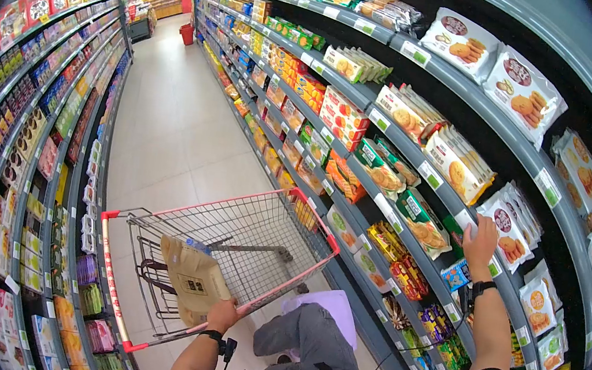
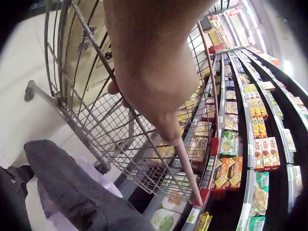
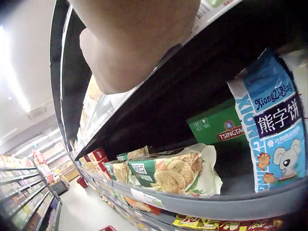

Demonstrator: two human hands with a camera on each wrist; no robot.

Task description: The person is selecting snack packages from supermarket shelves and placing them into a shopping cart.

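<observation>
Head view: the left hand (image 1: 222,315) grips the lower edge of a flat tan paper package (image 1: 193,278), fingers curled round it, holding it over the near end of the wire shopping cart (image 1: 308,209). The package sits inside the red-trimmed basket but not yet on its floor — lowering appears under way, release left to do. The right hand (image 1: 480,242) reaches up to the front edge of a mid-height grey shelf (image 1: 442,196), fingers resting on a white biscuit bag (image 1: 509,227); whether they pinch it I cannot tell. Glossy film packs crowd the shelves on both sides of the aisle.

Left wrist view: the left hand (image 2: 144,72) fills the frame; behind it the thin steel grid of the cart (image 2: 115,130) and the matte, printed face of the package (image 2: 94,53). A dark trouser knee shows below.

Right wrist view: the right hand (image 3: 130,43) lies against the shelf lip above — grip hidden. Underneath, a crinkled cookie pack (image 3: 168,173), a green carton (image 3: 216,127) and a blue bear-biscuit bag (image 3: 272,130) stand at the shelf's front edge.
</observation>
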